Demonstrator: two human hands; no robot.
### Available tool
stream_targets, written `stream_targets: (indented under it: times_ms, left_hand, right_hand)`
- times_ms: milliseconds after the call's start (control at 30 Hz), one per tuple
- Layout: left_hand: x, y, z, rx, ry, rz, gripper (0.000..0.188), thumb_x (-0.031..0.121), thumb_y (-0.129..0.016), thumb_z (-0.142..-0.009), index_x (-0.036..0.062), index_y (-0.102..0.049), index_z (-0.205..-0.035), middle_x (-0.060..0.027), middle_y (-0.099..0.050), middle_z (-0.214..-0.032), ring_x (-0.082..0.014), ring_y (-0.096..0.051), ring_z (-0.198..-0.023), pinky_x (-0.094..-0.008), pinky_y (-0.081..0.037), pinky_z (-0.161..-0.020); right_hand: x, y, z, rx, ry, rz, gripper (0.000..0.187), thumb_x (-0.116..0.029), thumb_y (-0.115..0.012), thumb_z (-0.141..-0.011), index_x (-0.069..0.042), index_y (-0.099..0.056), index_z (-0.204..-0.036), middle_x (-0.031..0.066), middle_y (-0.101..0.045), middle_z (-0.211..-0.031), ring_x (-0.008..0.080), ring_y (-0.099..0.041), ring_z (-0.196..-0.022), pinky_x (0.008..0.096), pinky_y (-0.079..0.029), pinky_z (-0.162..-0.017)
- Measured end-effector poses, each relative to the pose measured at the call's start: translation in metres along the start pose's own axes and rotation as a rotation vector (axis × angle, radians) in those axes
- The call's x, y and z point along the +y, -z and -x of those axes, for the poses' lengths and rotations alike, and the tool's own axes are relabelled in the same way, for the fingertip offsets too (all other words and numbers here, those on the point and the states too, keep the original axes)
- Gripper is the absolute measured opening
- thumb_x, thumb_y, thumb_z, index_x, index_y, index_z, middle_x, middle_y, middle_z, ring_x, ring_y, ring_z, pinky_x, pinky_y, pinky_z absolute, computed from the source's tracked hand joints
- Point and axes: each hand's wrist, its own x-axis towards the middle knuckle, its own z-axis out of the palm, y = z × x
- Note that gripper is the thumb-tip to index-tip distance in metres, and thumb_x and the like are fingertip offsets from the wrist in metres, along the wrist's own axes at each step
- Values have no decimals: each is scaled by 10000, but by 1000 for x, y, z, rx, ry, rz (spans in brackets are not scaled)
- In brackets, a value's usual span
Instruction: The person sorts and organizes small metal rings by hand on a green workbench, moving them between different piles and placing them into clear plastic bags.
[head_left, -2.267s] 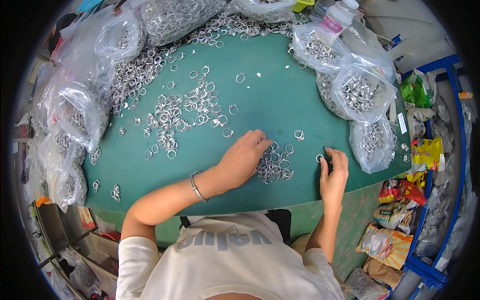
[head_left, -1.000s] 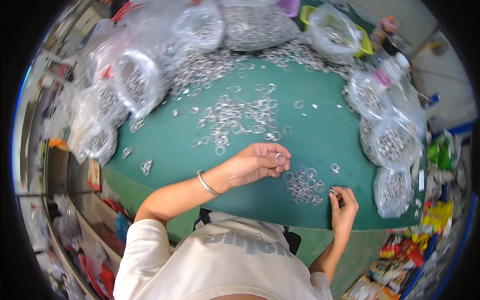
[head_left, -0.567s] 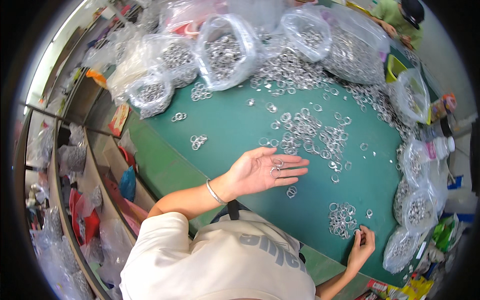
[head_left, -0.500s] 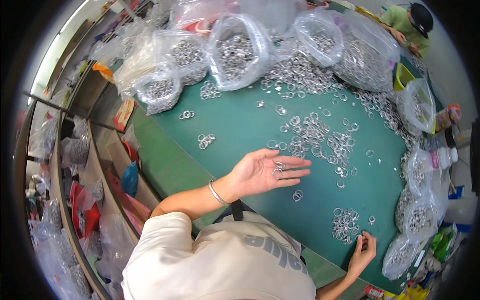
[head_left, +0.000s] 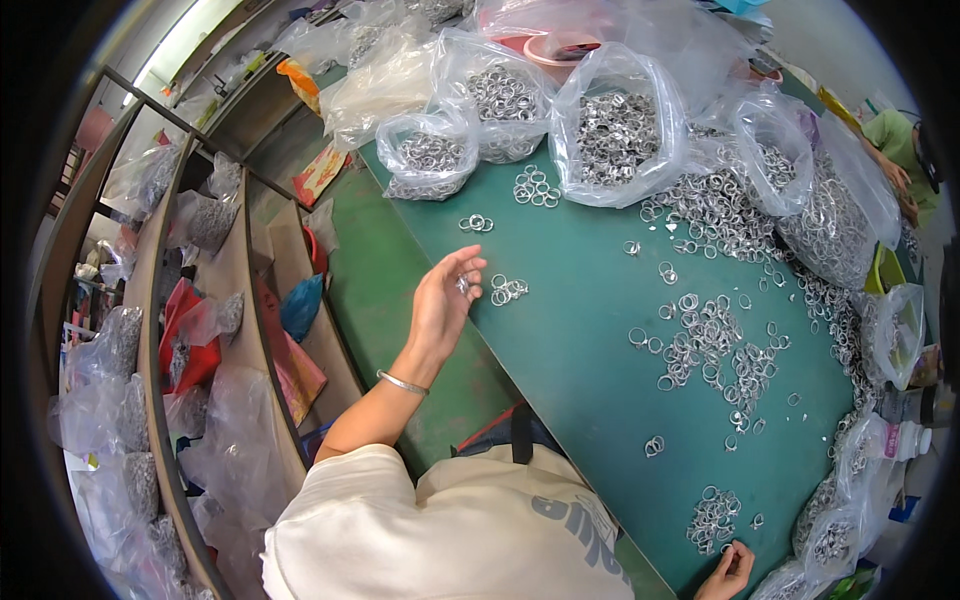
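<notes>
My left hand [head_left: 440, 305] is at the left edge of the green table [head_left: 560, 330], its fingers curled around a few silver metal rings [head_left: 462, 285]. Just right of it lies a small cluster of rings [head_left: 508, 290], apart from the fingers. Farther back is another little group of rings [head_left: 476, 223]. At the near right, my right hand [head_left: 732, 572] is closed in a pinch on a ring [head_left: 726, 548], beside a heap of rings [head_left: 713, 518]. A larger loose spread of rings [head_left: 715, 345] covers the table's middle right.
Clear plastic bags full of rings [head_left: 618, 140] line the far edge, with a big pile of rings [head_left: 725, 215] next to them. More bags [head_left: 835, 540] stand along the right side. Shelves with bagged parts [head_left: 205, 220] are at the left. A person in green [head_left: 895, 150] is at the far right.
My left hand has moved left to the table's edge, and its fingers have curled around the rings that lay on the open palm. My right hand stays by the heap. The view has turned left.
</notes>
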Motion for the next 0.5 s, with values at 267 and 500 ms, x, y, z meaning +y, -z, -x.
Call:
stream_targets:
  times_ms: [267,500]
  left_hand:
    - [-44,-10,-32,-358,-630,-1126,399,233,-306,-1005,6,-634,-1007,-167,-549,-1082,-300,-486,-1068,-388,-350,-988]
    - [-42,-22,-5,-415,-865,-1225,242,49,-477,-914,17,-607,-1116,-135,-591,-1181,-273,-534,-1161,-526,-130,-1128]
  right_hand:
    - [4,-11,-3,106,-18,-154,106,-23,-591,-875,65,-601,-932,110,-595,-884,187,-551,-809,286,-463,-762]
    - [-48,-10,-5,128,-196,-822,235,106,-645,-802,26,-639,-1023,26,-617,-903,69,-564,-798,195,-458,-729]
